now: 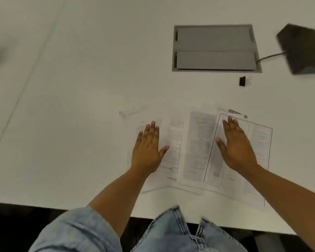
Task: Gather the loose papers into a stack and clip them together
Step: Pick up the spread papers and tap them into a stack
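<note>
We pressed our left hand [147, 151] and right hand [235, 145] flat, fingers spread, well apart on the fanned, overlapping white printed paper sheets [195, 142]; their blurred text was unreadable and their count unclear. One small black binder clip [242, 81] lay beyond on the white table [80, 88], near one grey recessed cable hatch [215, 48].

Paper, matt table, plastic and denim

The papers [196, 142] are thin white printed sheets with a matt face. The table [98, 70] looks smooth, white and matt, like laminate. The cable hatch [215, 48] is grey, smooth and dull, metal or plastic, I cannot tell. The binder clip [242, 81] has a black body and shiny wire handles. The box [302, 48] looks like matt black plastic. The sleeve [76, 231] is light blue denim cloth.
</note>
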Tool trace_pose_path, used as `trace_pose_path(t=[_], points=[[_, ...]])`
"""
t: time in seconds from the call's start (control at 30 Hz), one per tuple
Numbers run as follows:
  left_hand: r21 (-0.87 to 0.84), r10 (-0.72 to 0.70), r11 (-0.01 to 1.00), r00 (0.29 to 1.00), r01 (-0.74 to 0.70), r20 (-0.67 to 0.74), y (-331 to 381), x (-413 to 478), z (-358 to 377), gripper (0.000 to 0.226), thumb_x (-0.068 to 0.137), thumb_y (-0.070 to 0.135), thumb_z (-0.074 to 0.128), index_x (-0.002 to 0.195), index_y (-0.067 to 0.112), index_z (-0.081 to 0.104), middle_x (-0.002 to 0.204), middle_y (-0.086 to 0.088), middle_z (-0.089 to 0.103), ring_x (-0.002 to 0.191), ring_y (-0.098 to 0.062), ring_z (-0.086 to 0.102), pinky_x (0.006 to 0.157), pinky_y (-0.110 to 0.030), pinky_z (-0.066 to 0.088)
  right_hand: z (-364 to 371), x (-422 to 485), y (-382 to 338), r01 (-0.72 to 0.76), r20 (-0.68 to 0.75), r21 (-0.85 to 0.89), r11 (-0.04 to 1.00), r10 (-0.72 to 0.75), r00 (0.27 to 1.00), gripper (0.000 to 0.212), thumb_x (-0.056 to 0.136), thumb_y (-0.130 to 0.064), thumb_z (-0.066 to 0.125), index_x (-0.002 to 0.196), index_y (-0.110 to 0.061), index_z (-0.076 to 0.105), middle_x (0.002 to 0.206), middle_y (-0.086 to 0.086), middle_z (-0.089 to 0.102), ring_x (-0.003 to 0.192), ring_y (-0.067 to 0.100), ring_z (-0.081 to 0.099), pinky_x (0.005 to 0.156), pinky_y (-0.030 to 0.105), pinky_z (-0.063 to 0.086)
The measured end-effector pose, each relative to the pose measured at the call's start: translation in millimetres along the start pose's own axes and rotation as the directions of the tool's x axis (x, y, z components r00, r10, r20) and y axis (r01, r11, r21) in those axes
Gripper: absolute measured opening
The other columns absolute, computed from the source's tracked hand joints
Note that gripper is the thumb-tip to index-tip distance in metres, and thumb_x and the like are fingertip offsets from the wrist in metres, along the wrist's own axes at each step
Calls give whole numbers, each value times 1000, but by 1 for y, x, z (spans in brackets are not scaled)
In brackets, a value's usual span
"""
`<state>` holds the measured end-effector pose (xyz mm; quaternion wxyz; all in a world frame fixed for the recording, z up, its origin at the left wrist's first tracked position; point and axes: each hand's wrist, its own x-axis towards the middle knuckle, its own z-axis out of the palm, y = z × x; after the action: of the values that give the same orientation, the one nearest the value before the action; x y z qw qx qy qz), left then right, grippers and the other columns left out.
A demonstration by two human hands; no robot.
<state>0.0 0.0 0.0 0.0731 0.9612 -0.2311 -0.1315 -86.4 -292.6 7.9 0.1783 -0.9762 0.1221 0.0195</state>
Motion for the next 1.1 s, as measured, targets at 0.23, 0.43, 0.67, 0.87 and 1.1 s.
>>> trace_pose_path(t=[0.23, 0.43, 0.67, 0.87, 1.1], points=[[-63, -54, 996, 986, 65, 161, 4, -11, 32, 76, 102, 53, 27, 156, 12, -9, 166, -3, -16, 153, -18, -14, 126, -38, -1, 34, -32, 13, -60, 219, -109, 992, 83, 972, 76, 96, -45, 45, 154, -6, 15, 163, 12, 9, 151, 29, 10, 121, 41, 13], [-202, -136, 969, 990, 142, 42, 23, -16, 21, 74, 101, 47, 41, 157, 12, 9, 167, -4, 3, 154, -21, 5, 125, -38, 8, 19, -30, 13, -213, 139, 66, 975, 202, 970, 77, 95, -46, 49, 155, -9, 18, 164, 7, 12, 151, 23, 11, 121, 40, 15], [-672, -430, 623, 893, 401, 135, 86, -42, 14, 55, 95, 40, 59, 142, 15, 43, 136, -3, 53, 116, -20, 58, 97, -40, 51, -9, -80, 37, -756, 79, 12, 655, 753, 653, 101, 74, -48, 75, 150, -4, 25, 159, 15, 25, 140, 39, 32, 103, 54, 39], [-697, -470, 498, 836, 516, 283, 110, -29, 15, 60, 94, 32, 63, 144, 10, 39, 138, -7, 53, 121, -24, 57, 102, -38, 48, -8, -92, 48, -810, 151, 15, 586, 800, 581, 109, 60, -51, 84, 144, -6, 31, 137, 21, 44, 123, 40, 48, 91, 53, 48], [-686, -412, 481, 832, 546, 372, 106, -10, 17, 15, 97, 18, 60, 104, 7, 64, 95, -2, 68, 86, -18, 62, 82, -34, 57, -11, -91, 51, -820, 237, 390, 420, 814, 530, 73, 70, -23, 85, 128, 0, 48, 122, 21, 62, 105, 37, 62, 80, 38, 51]])
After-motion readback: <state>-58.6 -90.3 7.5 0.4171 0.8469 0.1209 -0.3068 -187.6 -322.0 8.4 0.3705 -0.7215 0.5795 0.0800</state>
